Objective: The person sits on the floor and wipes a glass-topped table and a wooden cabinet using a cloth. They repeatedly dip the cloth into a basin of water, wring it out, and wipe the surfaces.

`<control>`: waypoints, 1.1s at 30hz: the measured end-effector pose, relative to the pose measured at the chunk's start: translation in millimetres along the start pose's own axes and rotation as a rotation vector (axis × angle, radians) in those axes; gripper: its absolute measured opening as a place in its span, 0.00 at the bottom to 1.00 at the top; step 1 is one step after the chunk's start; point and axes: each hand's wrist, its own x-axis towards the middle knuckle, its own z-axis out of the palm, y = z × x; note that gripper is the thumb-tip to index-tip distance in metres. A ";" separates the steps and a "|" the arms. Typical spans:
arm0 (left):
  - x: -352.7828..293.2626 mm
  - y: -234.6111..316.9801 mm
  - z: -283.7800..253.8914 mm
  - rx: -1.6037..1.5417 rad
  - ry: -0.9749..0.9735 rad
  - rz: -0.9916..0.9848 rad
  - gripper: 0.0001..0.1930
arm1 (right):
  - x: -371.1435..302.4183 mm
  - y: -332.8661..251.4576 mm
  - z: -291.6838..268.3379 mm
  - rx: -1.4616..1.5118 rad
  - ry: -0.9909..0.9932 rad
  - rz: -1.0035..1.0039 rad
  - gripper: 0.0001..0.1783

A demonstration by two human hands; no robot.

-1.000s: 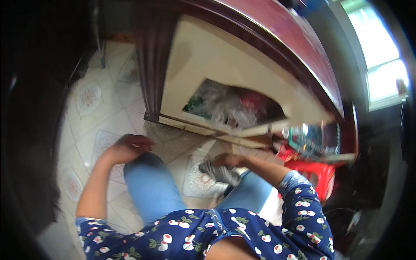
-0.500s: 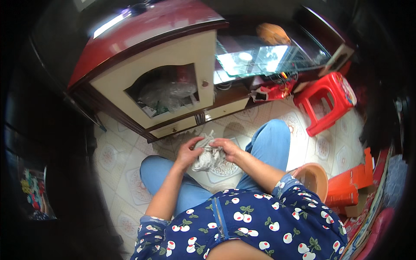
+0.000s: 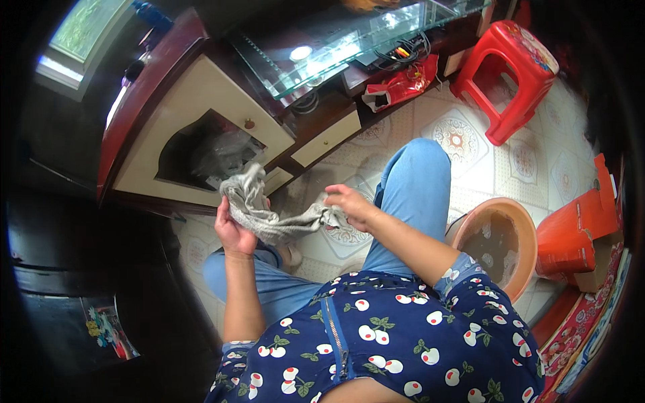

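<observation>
Left of the orange tub [image 3: 529, 248], the left hand [image 3: 234, 232] and right hand [image 3: 353, 207] grasp the gray cloth [image 3: 272, 228], apparently for unfolding, which next calls for even tension.

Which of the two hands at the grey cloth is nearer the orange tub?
The right hand, at the narrower end of the grey cloth, is nearer the orange tub; the left hand is farther, at the bulkier end.

This looks like a room in a home, most likely a living room: a wooden cabinet [image 3: 201, 94] with a cream door, a glass shelf [image 3: 336, 50] beside it, cables [image 3: 406, 52] below, a patterned tile floor [image 3: 457, 140], a red plastic stool [image 3: 510, 50] and a bright window [image 3: 84, 30].
</observation>
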 end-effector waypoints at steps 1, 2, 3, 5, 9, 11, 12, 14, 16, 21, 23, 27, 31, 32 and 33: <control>3.7 -4.3 13.5 -0.012 -0.007 0.020 0.23 | 10.7 16.1 -4.0 -0.322 0.063 -0.047 0.33; 1.8 -3.7 16.3 -0.035 -0.057 0.028 0.23 | -2.5 2.4 7.5 -0.372 0.006 0.046 0.36; 2.1 -2.4 17.9 -0.052 -0.121 0.019 0.23 | -6.1 2.0 15.4 -0.593 0.022 -0.098 0.35; 11.9 -6.4 37.6 -0.102 -0.283 -0.018 0.23 | -5.7 10.9 11.2 -0.821 0.138 -0.368 0.31; 34.6 -11.5 50.3 0.294 -0.149 0.057 0.23 | -4.5 3.7 15.3 0.049 -0.101 -0.020 0.23; 47.2 -22.5 34.0 0.993 -0.164 0.270 0.17 | 1.2 -5.5 19.8 0.049 -0.066 -0.007 0.19; 50.0 -26.6 26.8 1.184 -0.201 0.404 0.15 | 2.1 -13.6 28.2 0.206 0.039 -0.015 0.18; 59.6 -31.6 23.5 1.438 -0.265 0.610 0.14 | 23.5 -15.0 5.1 0.212 0.142 -0.140 0.18; 57.6 -24.3 17.8 0.908 -0.054 0.271 0.15 | 27.6 -42.8 -15.7 0.357 0.217 -0.230 0.18; 60.7 -9.1 -2.2 -0.007 -0.122 -0.065 0.25 | 10.5 -103.3 -48.8 0.789 -0.056 -0.152 0.27; 59.7 -11.0 6.8 -0.004 -0.179 -0.061 0.26 | 12.6 -94.5 -40.8 0.593 0.003 -0.121 0.27; 47.8 -20.9 8.4 0.004 -0.269 -0.077 0.28 | 15.7 -50.5 -12.2 0.720 -0.292 -0.019 0.23; 49.8 -16.4 5.7 0.800 -0.770 -0.101 0.22 | 12.2 -39.1 17.7 0.963 -0.598 0.023 0.21; 50.3 -16.8 29.7 1.014 -0.881 -0.039 0.21 | 9.5 -45.0 19.7 0.946 -0.553 0.037 0.21; 46.6 -22.8 55.4 1.238 -0.973 0.025 0.22 | 6.3 -51.6 22.5 0.923 -0.518 0.056 0.22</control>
